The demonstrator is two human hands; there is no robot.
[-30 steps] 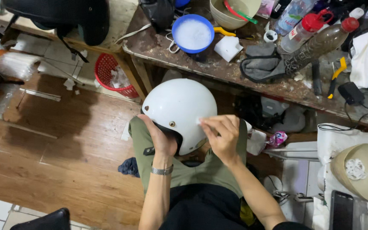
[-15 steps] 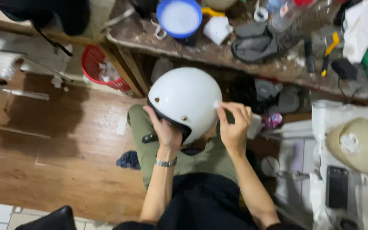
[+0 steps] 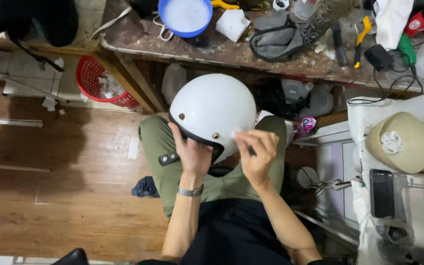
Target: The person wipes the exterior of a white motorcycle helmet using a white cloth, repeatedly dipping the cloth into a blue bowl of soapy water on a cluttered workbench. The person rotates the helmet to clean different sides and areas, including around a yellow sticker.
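White helmet (image 3: 212, 110) held over the lap, dome up. Left hand (image 3: 192, 154) clamped on the black lower rim; right hand (image 3: 256, 152) pinched on a small pale scrap at the shell edge, apparently a film or sticker being peeled. Judged early: only a corner is lifted, most of the shell is unworked. Beyond the grip, a cluttered wooden workbench (image 3: 138, 44) with a blue bowl (image 3: 185, 17); left of it, a red basket (image 3: 99, 83) on worn plank floor; right, a tan cap (image 3: 401, 142)

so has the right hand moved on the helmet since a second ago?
Barely. The right hand stays pinched at the white helmet rim, beside the metal stud; the apparent drift against the workbench is mostly camera motion.
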